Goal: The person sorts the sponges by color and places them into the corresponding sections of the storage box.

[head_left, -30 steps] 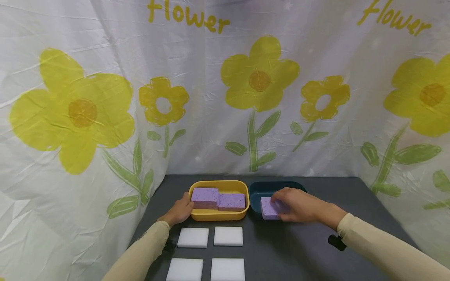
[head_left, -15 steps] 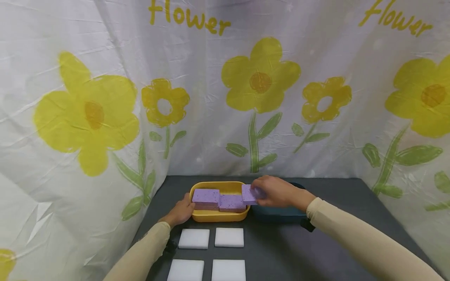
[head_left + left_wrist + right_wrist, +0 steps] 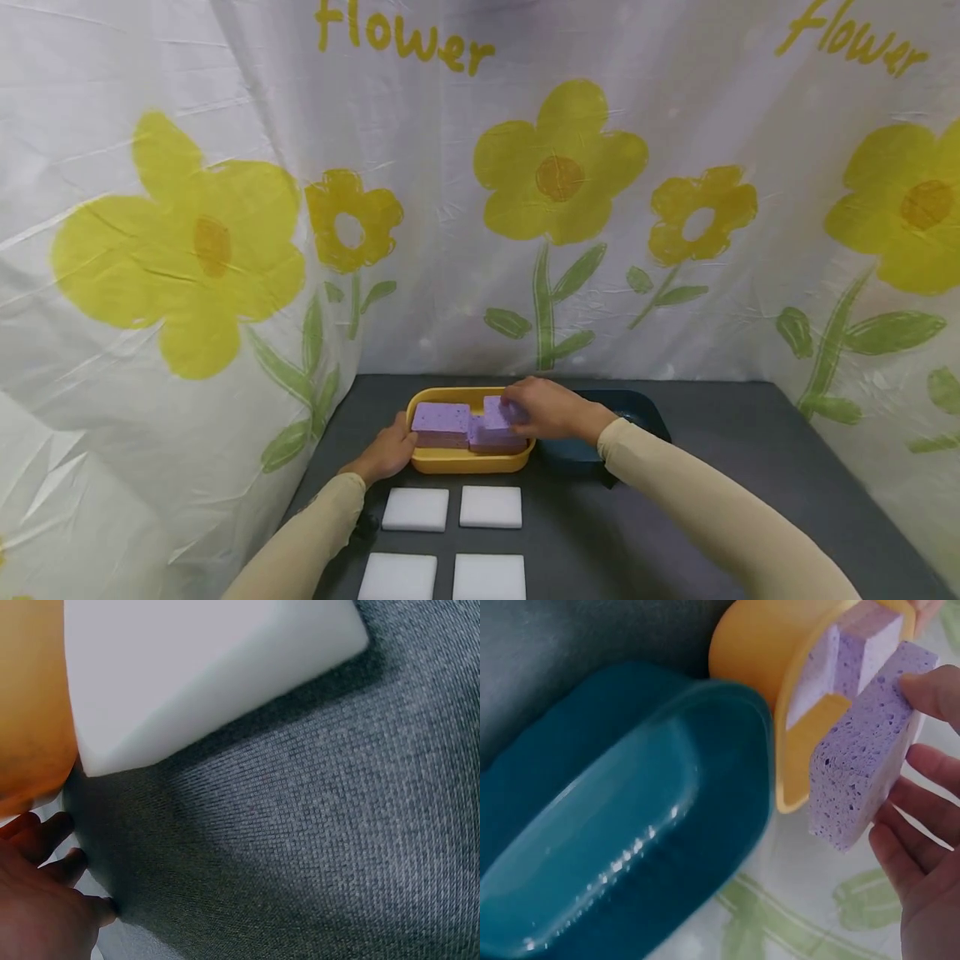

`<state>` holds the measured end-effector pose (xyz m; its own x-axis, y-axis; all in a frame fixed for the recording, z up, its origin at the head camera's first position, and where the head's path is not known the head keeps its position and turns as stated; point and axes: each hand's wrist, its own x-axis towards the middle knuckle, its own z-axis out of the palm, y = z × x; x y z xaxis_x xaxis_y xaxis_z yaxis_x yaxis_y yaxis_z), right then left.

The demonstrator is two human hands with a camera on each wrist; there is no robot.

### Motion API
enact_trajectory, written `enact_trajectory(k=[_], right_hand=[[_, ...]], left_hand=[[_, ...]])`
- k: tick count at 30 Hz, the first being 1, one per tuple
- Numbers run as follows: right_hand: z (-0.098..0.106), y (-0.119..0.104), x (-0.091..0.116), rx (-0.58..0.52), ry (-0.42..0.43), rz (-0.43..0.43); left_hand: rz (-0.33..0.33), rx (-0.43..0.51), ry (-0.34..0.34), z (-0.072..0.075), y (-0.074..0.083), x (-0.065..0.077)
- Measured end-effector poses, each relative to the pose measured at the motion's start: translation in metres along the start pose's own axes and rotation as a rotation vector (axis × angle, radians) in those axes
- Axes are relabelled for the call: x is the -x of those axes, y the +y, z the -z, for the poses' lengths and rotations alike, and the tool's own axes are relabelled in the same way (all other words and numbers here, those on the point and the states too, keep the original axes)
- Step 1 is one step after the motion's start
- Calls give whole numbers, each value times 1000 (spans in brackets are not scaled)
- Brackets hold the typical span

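Note:
My right hand (image 3: 551, 408) pinches a purple sponge (image 3: 870, 742) by its side, thumb on one face and fingers on the other. The sponge is over the right end of the yellow tub (image 3: 468, 464), overlapping another purple sponge (image 3: 495, 437) there. At the tub's left end lies a taller purple sponge block (image 3: 441, 423). My left hand (image 3: 392, 446) holds the tub's left rim, its thumb over the edge. In the left wrist view, its other fingers (image 3: 71, 866) spread below the tub's wall.
A dark teal tub (image 3: 622, 817) stands against the yellow tub's right side, partly behind my right forearm. Several white foam blocks (image 3: 416, 510) lie in rows on the dark grey cloth (image 3: 675, 492) in front. A flower-printed white curtain (image 3: 435, 317) hangs at the back and sides.
My right hand has lifted the sponge from the teal tub and carried it left over the yellow tub. My left hand has stayed at the yellow tub's rim.

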<state>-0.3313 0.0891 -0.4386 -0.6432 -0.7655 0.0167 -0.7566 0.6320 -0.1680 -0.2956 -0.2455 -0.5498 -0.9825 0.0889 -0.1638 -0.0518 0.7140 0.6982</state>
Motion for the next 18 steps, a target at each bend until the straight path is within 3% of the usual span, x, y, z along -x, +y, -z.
enact_trajectory(k=[9,18], right_hand=[[-26,1,-20,6,-15,-52],[-38,3,-29,-13,-22,-86]], left_hand=[[1,8,2,-2,-3,-2],[-12,-14,17,-5,-4,-3]])
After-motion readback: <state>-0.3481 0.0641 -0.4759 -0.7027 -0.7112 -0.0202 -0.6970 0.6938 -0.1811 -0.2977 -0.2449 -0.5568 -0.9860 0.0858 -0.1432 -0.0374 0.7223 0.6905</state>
